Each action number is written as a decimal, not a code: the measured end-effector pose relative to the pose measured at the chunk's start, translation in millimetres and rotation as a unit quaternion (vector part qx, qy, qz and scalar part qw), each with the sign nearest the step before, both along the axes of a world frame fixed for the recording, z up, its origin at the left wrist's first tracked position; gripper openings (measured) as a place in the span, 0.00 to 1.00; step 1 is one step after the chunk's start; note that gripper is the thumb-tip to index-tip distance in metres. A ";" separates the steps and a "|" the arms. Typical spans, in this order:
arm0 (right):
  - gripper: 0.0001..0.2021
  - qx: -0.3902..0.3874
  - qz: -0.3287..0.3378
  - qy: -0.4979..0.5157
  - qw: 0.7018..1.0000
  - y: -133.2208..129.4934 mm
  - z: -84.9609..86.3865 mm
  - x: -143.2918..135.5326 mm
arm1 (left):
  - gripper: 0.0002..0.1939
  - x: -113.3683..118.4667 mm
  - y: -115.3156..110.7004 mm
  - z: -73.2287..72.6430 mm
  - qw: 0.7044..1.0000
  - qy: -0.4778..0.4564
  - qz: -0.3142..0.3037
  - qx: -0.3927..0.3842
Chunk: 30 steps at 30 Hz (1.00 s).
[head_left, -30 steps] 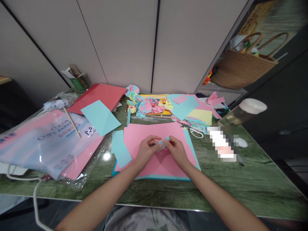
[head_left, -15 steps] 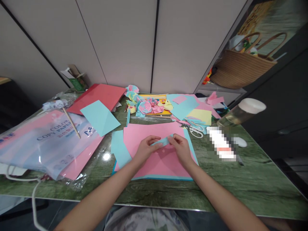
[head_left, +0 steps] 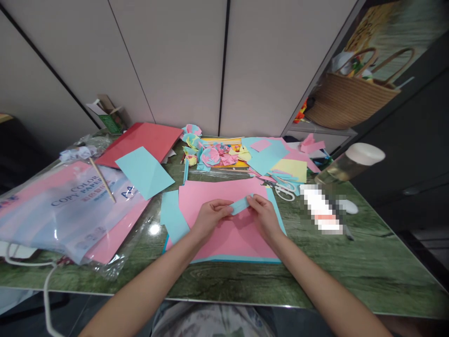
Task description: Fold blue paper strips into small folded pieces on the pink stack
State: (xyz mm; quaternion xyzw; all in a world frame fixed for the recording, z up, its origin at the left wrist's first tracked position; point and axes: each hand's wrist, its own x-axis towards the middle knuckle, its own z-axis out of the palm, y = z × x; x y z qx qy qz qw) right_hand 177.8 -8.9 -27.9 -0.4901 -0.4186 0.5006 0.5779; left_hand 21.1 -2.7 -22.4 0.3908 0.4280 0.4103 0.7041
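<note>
Between my two hands is a narrow light-blue paper strip [head_left: 240, 206], tilted up to the right. My left hand [head_left: 212, 217] pinches its left end between thumb and fingers. At the strip's right end, my right hand [head_left: 263, 213] grips it the same way. Both hands are over a large pink paper sheet [head_left: 228, 243], which lies on blue sheets that show at its edges. A smaller light-blue sheet [head_left: 173, 215] overlaps the pink one at the left. Past my right hand lie white-handled scissors [head_left: 286, 192].
Crumpled paper flowers [head_left: 210, 157] and cut paper scraps [head_left: 268, 157] sit at the back. A plastic pack of color copy paper [head_left: 77, 206] and a red folder [head_left: 143, 140] are at left. On the right stand a bottle [head_left: 342, 164] and a woven basket [head_left: 354, 100].
The strip has turned so more of its flat face shows, and my left fingers have shifted to its left end. Both hands still hold it in about the same place.
</note>
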 end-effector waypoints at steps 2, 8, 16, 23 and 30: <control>0.17 0.000 0.004 0.021 1.000 0.5 -0.2 -0.4 | 0.17 0.1 -0.5 0.0 1.000 -0.005 0.003 0.003; 0.16 0.005 0.005 0.075 0.997 -0.3 -1.1 -1.8 | 0.15 1.6 -2.6 -1.4 0.999 -0.044 -0.004 0.009; 0.13 -0.013 0.019 0.041 0.999 2.6 -4.7 2.2 | 0.15 3.4 -2.8 -3.4 0.996 -0.093 -0.011 -0.003; 0.14 0.001 0.143 -0.054 0.988 -3.8 5.6 -2.0 | 0.17 -0.6 1.8 -7.3 0.990 -0.135 0.033 -0.006; 0.08 0.080 0.057 -0.231 0.968 -10.4 13.8 -6.5 | 0.18 1.8 -1.6 -10.0 0.996 -0.002 0.010 0.089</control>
